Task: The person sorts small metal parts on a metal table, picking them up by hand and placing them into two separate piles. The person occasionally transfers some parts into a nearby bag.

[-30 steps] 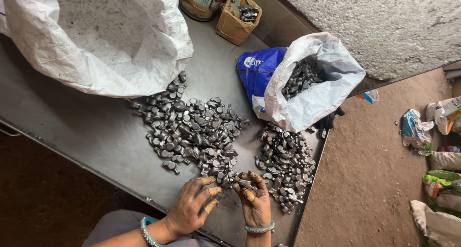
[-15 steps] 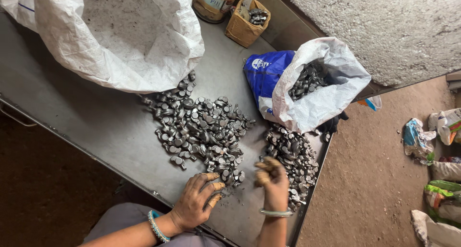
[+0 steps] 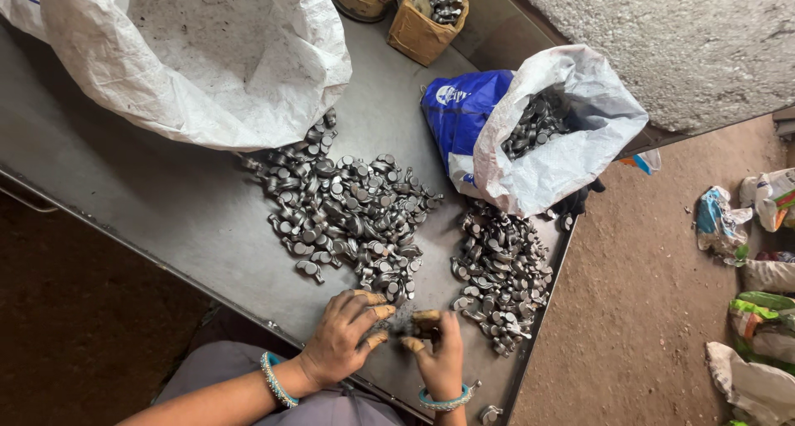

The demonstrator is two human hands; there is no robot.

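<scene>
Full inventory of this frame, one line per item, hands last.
Metal table: one, grey, fills left and centre.
Large sack: one, white, open, top left.
Left pile of metal parts: many, dark grey, table centre.
Right pile of metal parts: many, dark grey, near the table's right edge.
Small bag: one, white and blue, open, holds more parts.
Cardboard box: one, tan, top centre.
Bags on ground: several, mixed colours, right edge.
Left hand: bangle on wrist, fingers at left pile's near edge.
Right hand: bangle, fingertips meet the left's over parts.
</scene>
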